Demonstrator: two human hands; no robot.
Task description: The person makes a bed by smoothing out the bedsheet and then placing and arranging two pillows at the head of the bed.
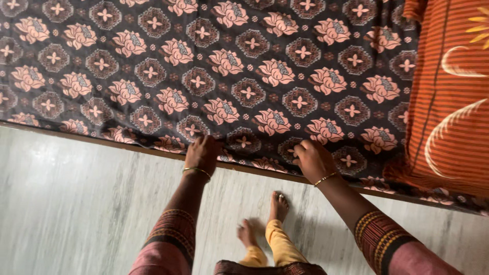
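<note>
pale marble floor below; left hand and right hand gripping floral bedsheet at bed's near edge, likely mid-tucking; needs even tension.

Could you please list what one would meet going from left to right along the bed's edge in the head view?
Dark floral bedsheet → left hand gripping the sheet's edge → right hand on the same edge → orange striped pillow.
</note>
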